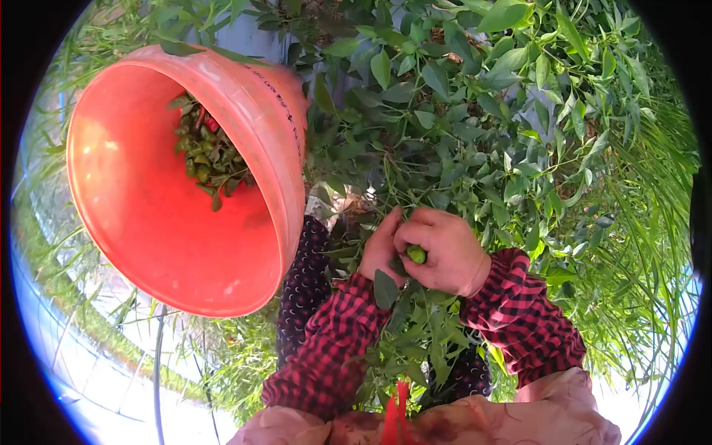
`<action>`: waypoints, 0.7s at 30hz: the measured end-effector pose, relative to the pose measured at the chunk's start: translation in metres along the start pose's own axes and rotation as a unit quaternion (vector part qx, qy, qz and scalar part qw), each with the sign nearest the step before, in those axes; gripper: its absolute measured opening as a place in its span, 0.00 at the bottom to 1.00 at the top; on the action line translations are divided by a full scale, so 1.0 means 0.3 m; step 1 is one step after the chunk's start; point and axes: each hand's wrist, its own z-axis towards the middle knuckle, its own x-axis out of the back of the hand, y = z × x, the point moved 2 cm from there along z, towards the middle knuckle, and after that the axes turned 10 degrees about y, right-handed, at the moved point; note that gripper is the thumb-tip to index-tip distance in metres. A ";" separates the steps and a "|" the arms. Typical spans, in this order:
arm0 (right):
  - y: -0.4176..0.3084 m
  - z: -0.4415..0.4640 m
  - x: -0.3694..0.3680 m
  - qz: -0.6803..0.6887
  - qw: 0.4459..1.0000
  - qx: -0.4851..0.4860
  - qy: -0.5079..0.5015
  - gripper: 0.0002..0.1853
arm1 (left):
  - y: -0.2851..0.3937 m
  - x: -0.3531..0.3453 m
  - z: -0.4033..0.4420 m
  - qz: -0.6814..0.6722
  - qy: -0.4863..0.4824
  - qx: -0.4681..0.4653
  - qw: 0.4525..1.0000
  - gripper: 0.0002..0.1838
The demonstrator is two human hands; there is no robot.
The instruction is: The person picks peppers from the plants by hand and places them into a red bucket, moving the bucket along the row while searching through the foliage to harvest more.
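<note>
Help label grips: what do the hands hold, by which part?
The right hand encloses a green pepper, one end exposed; whether the left hand holds anything is unclear.

Orange bucket (167,252): green peppers (199,169), leaves (216,201) inside.

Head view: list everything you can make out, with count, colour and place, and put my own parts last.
Bucket: one, orange-red, upper left, mouth towards the camera
Pile of peppers and leaves: too jumbled to count, mostly green, some red, inside the bucket
Green pepper: one showing, green, in the right hand
Pepper plants: uncountable, green, centre to upper right
Grass: uncountable, green, right edge
Thin dark rods: at least two, lower left
Red strip: red, count unclear, bottom centre
Pink clothing: pale pink, bottom
Trousers: one pair, dark with pale crescents, lower centre
Sleeves: two, red-and-black check, lower centre
Left hand: one, bare, centre
Right hand: one, bare, beside it
</note>
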 end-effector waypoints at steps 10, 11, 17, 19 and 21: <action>0.214 0.328 0.122 0.441 0.829 -0.320 0.129 0.20 | -0.030 0.012 0.015 -0.036 0.083 0.131 0.987 0.16; 0.170 0.310 0.106 0.473 0.831 -0.272 0.106 0.23 | -0.038 0.022 0.014 -0.037 0.085 0.131 0.987 0.16; 0.151 0.145 0.089 0.183 0.977 0.102 -0.040 0.30 | -0.086 0.040 0.035 -0.180 -0.166 -0.013 0.969 0.21; 0.125 0.087 0.093 0.135 0.988 0.074 -0.013 0.32 | -0.301 0.224 0.220 0.015 0.045 -0.259 0.965 0.22; 0.127 0.043 0.108 0.084 0.993 0.041 -0.068 0.32 | -0.311 0.221 0.209 0.210 0.246 -0.465 0.824 0.23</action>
